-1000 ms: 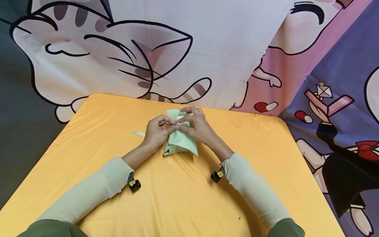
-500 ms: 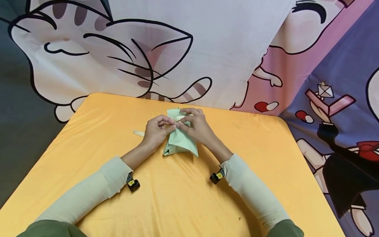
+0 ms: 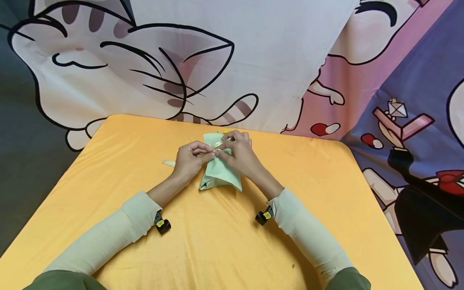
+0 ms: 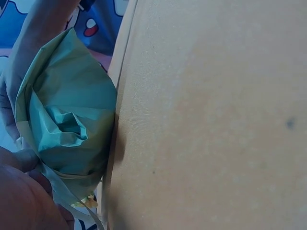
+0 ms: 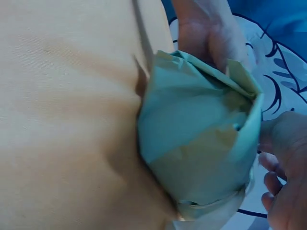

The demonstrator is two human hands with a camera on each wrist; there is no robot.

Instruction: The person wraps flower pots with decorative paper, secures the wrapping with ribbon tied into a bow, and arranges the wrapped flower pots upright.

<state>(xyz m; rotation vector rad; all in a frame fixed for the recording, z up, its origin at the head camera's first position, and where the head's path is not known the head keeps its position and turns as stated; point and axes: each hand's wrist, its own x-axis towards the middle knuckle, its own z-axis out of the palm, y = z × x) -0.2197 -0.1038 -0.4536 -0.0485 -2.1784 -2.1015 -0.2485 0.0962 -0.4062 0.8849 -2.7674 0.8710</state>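
A small bundle wrapped in light green paper [image 3: 222, 174] lies on the table; its lower end flares into folded corners. Bits of yellow, perhaps flowers [image 3: 225, 131], peek out at its far end. A pale ribbon [image 4: 62, 189] runs around the narrow part of the wrap, and its tail sticks out left of the left hand. Over the top of the bundle, the left hand [image 3: 190, 159] and right hand [image 3: 240, 153] meet with their fingertips close together. Each pinches the ribbon between thumb and fingers. The fingers hide the exact spot where the ribbon crosses.
An orange-yellow cloth [image 3: 203, 241] covers the table. Behind it hangs a white printed curtain with a cartoon cat [image 3: 145, 72], and a purple printed one [image 3: 406, 161] hangs on the right. A small dark camera [image 3: 162, 225] is strapped at the left wrist, another [image 3: 264, 216] at the right.
Both hands stay over the same spot on the bundle. The right hand's fingers shift slightly at the ribbon, and a little more yellow shows at the far end. The bundle stays in place.
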